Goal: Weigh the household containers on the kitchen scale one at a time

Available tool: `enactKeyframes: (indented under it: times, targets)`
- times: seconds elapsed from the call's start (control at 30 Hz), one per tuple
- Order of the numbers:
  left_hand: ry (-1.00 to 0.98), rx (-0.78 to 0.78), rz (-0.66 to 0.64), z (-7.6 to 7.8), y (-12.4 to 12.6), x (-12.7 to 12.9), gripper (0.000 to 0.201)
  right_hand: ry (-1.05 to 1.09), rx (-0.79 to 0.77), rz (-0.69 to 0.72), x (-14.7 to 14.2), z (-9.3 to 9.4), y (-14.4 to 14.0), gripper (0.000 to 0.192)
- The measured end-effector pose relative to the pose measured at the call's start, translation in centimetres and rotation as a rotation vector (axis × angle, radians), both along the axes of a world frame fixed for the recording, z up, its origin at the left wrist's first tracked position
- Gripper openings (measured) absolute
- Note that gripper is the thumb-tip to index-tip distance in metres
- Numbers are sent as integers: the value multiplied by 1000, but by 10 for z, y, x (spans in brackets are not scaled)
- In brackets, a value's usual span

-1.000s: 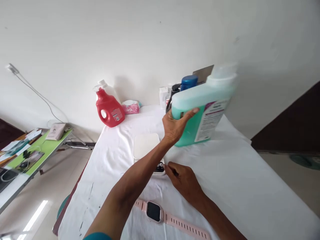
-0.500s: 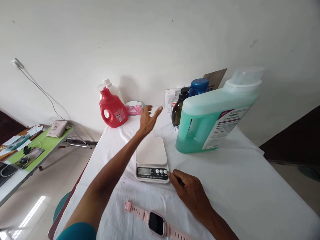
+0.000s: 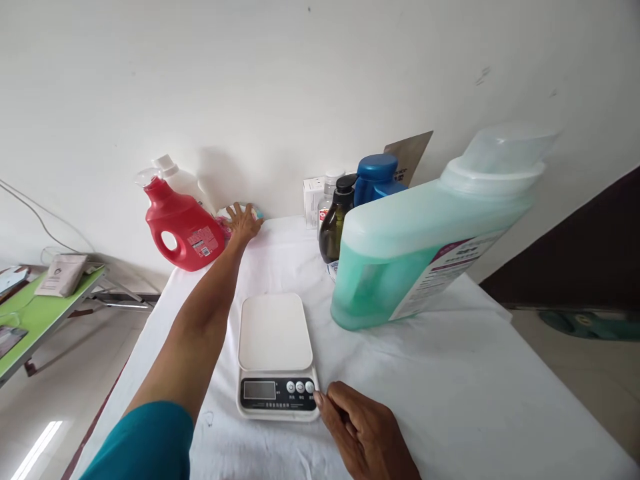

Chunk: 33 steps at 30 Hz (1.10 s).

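White cloth covers the table (image 3: 450, 387), which stands against a plain white wall, with a green side table (image 3: 30, 320) off to my left. My left hand (image 3: 243, 223) lies at the far edge, fingers spread flat on the pink packet (image 3: 226, 225) beside the red detergent jug (image 3: 181, 230); half a second ago that hand was in the air above the white kitchen scale (image 3: 277, 357), and a second ago it gripped the large green detergent jug (image 3: 425, 247), which now stands free to the right of the scale. The jug has thus been let go and the reach has passed to the pink packet. My right hand (image 3: 363, 433) rests loosely curled on the cloth, fingertips (image 3: 320, 400) at the scale's front right corner by its buttons, gripping nothing. The scale's platform is bare and its display shows no reading I can make out. A dark pump bottle (image 3: 336, 223), a blue-capped bottle (image 3: 376, 177) and a small white box (image 3: 313, 200) crowd the far edge between the two jugs. Open cloth lies between my left arm and the scale, and broadly to the right in front of the green jug; the table's left edge runs close under my left elbow.
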<state>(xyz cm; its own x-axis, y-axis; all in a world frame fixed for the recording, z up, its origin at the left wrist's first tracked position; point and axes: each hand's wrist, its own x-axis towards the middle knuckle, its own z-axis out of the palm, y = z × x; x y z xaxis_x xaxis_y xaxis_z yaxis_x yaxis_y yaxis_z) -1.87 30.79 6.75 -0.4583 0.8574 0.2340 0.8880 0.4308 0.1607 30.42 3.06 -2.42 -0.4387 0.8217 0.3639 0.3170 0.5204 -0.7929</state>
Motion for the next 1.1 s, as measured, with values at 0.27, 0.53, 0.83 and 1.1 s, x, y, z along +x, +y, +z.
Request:
enactKeyframes:
  times: [0.27,0.53,0.83,1.1]
  targets:
    - [30,77,-97,-2,-7,2,49,-11,38,-31,-3,-4,1,44]
    - [-84,336,-339,-10,-55,-4,28,-13,103,-31,-4,2,1,40]
    - [-310,186,145,-10,-34,42,108,-31,31,-18,-2,6,1,42]
    - [-185,30,-51,8,-68,21,88,-10,74,-27,-3,8,1,40]
